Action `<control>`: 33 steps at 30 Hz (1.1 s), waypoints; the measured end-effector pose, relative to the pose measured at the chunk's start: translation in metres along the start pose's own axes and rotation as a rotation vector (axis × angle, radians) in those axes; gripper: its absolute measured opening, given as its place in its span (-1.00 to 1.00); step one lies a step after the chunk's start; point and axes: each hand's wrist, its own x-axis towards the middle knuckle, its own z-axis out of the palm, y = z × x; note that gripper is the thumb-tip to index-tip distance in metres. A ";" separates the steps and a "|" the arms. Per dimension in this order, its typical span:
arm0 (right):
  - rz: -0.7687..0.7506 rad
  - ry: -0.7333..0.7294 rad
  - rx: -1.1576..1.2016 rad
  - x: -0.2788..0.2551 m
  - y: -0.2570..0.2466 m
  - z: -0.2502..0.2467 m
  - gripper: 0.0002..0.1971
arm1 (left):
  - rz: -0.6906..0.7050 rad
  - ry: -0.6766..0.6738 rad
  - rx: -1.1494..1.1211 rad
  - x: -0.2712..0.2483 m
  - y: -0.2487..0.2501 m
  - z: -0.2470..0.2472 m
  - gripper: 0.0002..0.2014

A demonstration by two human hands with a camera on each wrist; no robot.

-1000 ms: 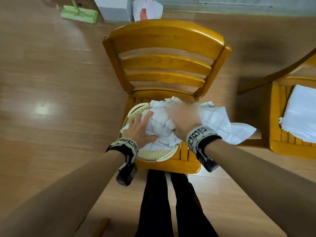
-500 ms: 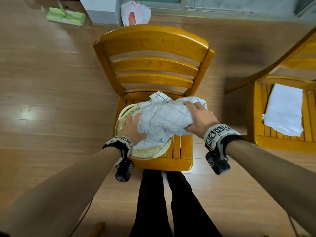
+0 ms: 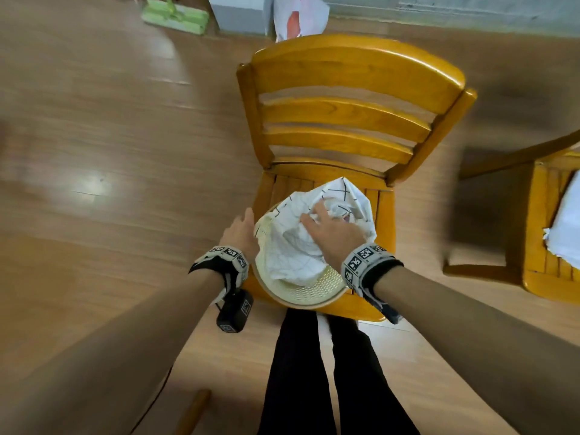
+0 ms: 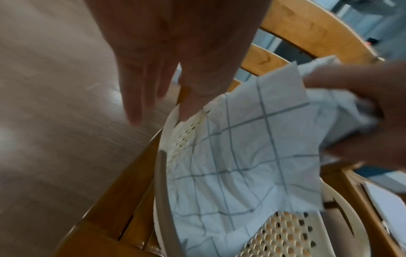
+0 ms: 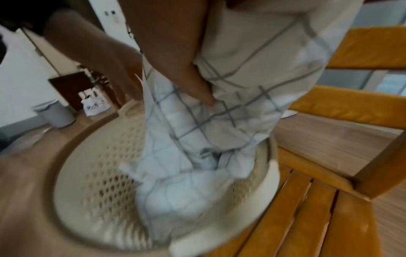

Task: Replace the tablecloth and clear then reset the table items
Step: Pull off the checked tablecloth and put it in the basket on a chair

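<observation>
A crumpled white tablecloth [image 3: 292, 246] with thin grey checks fills a round cream perforated basket [image 3: 307, 301] on the seat of a yellow wooden chair [image 3: 345, 73]. My right hand [image 3: 320, 215] is on top of the heap, fingers curled into the bunched fabric. The right wrist view shows its thumb pushed into the tablecloth [image 5: 197, 139] above the basket [image 5: 98, 173]. My left hand [image 3: 243, 222] is at the basket's left rim. Its fingers [image 4: 131, 104] are straight and touch the rim beside the tablecloth's edge [image 4: 241, 156], holding nothing.
A second yellow chair [image 3: 539, 271] stands to the right with a folded white cloth [image 3: 565, 233] on its seat. A green mop head [image 3: 174, 15] and a white bag [image 3: 298, 17] lie on the wooden floor behind. My legs stand close to the chair's front edge.
The spread cloth has been gathered and pushed down into the basket. My left hand has come off the cloth to the basket's left rim, and my right hand has moved onto the top of the heap.
</observation>
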 end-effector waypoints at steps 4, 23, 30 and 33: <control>0.019 -0.047 0.083 -0.004 -0.009 0.046 -0.10 | -0.025 -0.074 0.003 0.008 -0.009 0.017 -0.88; 0.144 0.229 0.118 0.018 0.069 0.021 -0.40 | -0.249 -0.027 -0.592 0.037 0.074 -0.014 -0.62; 0.122 0.344 0.073 0.026 0.095 0.011 -0.43 | -0.189 -0.070 -0.628 0.056 0.085 -0.010 -0.57; 0.068 0.410 0.066 0.023 0.097 0.007 -0.49 | -0.158 -0.050 -0.490 0.055 0.078 -0.010 -0.61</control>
